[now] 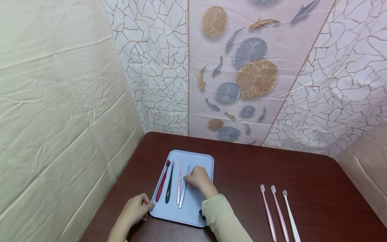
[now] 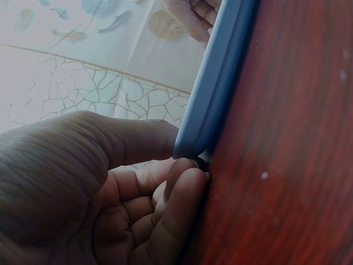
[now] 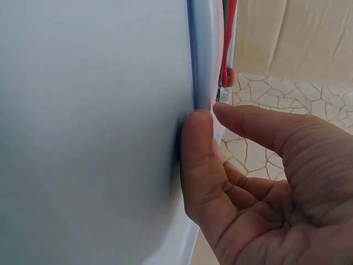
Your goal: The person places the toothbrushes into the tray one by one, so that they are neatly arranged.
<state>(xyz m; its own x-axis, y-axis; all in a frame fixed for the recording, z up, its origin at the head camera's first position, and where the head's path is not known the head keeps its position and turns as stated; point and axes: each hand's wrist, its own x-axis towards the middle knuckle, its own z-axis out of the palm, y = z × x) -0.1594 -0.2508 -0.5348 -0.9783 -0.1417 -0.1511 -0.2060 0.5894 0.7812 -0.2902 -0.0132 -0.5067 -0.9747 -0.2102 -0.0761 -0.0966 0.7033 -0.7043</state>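
My left hand pinches the near left corner of a pale blue tray. In the left wrist view its thumb lies against the rim and the fingertips are at the underside. Over the tray, my right hand pinches a light blue toothbrush between thumb and forefinger. That toothbrush lies on or just above the tray; its upper part is partly hidden by the hand. Left of it on the tray lie a pink toothbrush, a black toothbrush and a red toothbrush, roughly parallel.
On the dark red-brown table, right of the tray, lie two pink toothbrushes and a white toothbrush. A patterned cloth hangs behind the table, and a cream cloth hangs at the left.
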